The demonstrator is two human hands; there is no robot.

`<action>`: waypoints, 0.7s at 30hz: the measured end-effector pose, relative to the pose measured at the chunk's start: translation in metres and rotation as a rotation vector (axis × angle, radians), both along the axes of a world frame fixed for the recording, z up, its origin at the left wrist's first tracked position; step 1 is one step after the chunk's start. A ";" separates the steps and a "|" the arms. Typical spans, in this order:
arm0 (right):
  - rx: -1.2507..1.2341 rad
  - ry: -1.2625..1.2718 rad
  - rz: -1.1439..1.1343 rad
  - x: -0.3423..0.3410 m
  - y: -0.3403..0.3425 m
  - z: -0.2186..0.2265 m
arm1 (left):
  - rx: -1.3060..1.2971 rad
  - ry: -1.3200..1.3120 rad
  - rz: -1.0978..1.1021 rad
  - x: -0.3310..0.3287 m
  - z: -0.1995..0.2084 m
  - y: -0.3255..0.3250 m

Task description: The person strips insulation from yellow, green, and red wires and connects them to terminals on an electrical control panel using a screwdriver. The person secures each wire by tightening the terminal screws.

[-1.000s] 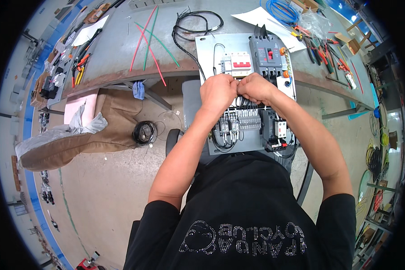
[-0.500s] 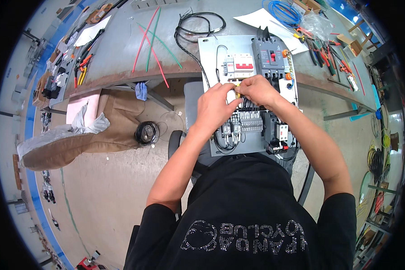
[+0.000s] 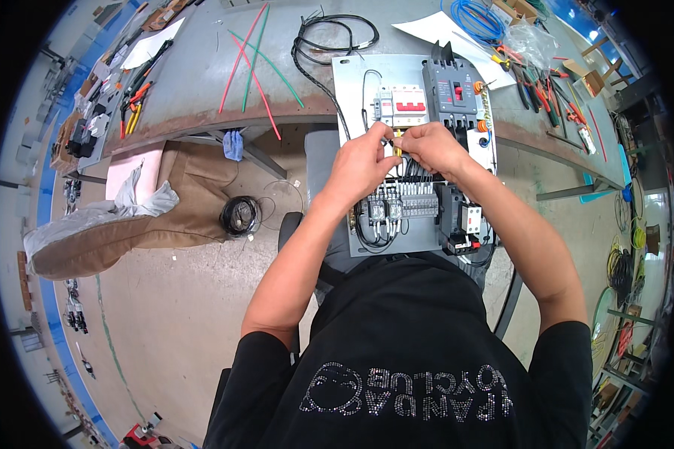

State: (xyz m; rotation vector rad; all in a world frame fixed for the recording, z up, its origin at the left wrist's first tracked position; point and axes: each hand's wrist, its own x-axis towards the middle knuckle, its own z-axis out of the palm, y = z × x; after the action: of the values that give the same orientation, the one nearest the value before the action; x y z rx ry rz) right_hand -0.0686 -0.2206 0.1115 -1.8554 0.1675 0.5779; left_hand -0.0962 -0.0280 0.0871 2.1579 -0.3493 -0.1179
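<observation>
A metal mounting panel (image 3: 419,243) leans against the bench edge in front of me, fitted with electrical parts. My left hand (image 3: 361,166) is closed in a pinch at the panel's middle; its fingertips hide what they hold. Opposite it, my right hand (image 3: 436,150) pinches a thin yellow wire (image 3: 398,152). The fingertips of both hands nearly meet there. Just above them sits a white breaker with a red toggle (image 3: 410,106), beside a large dark grey breaker (image 3: 454,91). Below are dark wires, grey terminal blocks (image 3: 419,206), small relays (image 3: 384,212) and a black contactor (image 3: 454,217).
The metal bench (image 3: 195,82) carries red and green wires (image 3: 253,71), a black cable coil (image 3: 335,37), a blue coil (image 3: 478,22) and several hand tools (image 3: 550,97). A brown cloth-covered thing (image 3: 142,224) and a black wire coil (image 3: 240,215) lie at left.
The view has shifted slightly. Both hands stay at the same spot on the panel, with small finger movements; a bit more of the yellow wire shows between them.
</observation>
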 end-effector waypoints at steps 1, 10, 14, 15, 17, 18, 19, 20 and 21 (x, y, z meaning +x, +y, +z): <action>0.013 0.003 0.007 0.000 -0.001 0.000 | 0.013 -0.051 0.003 0.000 -0.001 0.000; 0.081 0.049 0.004 0.002 -0.006 -0.003 | 0.014 -0.284 0.078 -0.003 -0.014 -0.009; 0.089 0.071 0.017 0.001 -0.007 0.001 | 0.077 -0.220 0.078 -0.003 -0.008 -0.009; 0.093 0.072 0.018 0.001 -0.008 0.001 | 0.077 -0.223 0.081 -0.003 -0.009 -0.009; 0.099 0.077 0.030 0.003 -0.009 -0.002 | 0.079 -0.222 0.088 -0.003 -0.009 -0.009; 0.102 0.080 0.036 0.004 -0.010 -0.003 | 0.081 -0.218 0.094 -0.003 -0.009 -0.009; 0.101 0.083 0.026 0.003 -0.010 -0.003 | 0.083 -0.214 0.098 -0.003 -0.008 -0.010; 0.099 0.086 0.018 0.003 -0.010 -0.002 | 0.063 -0.248 0.106 -0.002 -0.010 -0.009; 0.098 0.088 0.010 0.003 -0.009 -0.002 | 0.042 -0.282 0.113 -0.001 -0.014 -0.009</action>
State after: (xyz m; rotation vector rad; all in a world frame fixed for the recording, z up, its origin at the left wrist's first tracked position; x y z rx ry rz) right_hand -0.0656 -0.2296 0.1098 -1.7382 0.1855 0.6640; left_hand -0.0967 -0.0374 0.0734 2.2337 -0.3868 0.2474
